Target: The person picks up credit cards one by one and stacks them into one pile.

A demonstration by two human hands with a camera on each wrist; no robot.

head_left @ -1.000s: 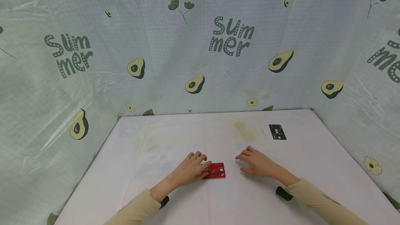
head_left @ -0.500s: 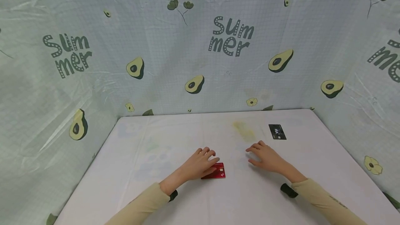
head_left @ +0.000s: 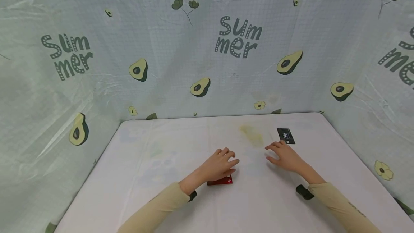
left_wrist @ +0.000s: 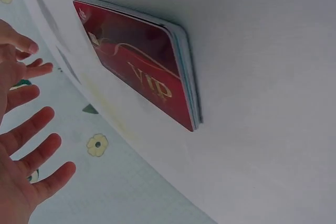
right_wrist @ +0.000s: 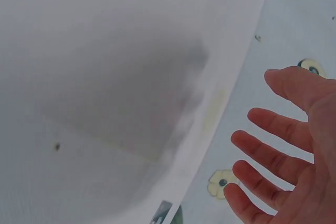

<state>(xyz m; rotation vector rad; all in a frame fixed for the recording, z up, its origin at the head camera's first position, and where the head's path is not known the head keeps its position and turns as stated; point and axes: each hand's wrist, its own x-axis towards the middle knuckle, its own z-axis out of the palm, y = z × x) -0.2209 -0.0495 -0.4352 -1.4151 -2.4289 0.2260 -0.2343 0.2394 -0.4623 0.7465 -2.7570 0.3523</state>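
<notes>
A stack of cards (left_wrist: 139,64) lies on the white table, its top card red with gold "VIP" lettering. My left hand (head_left: 219,165) hovers over the stack with spread, slightly bent fingers, hiding most of the red card (head_left: 223,181) in the head view. In the left wrist view that hand appears apart from the cards. A black VIP card (head_left: 285,135) lies flat farther back on the right. Just in front of it is my right hand (head_left: 286,156), whose fingertips overlap the card's near edge in the head view. Nothing is between the right fingers (right_wrist: 273,156).
The white table (head_left: 161,143) meets a pale curtain (head_left: 174,53) printed with avocados and "summer" at its back and sides. A faint yellow stain (head_left: 251,135) marks the cloth left of the black card. Dark bands (head_left: 304,192) sit under both wrists.
My left hand has moved rightward and farther back across the red card, which stays in place. The right hand has moved right and back toward the black card.
</notes>
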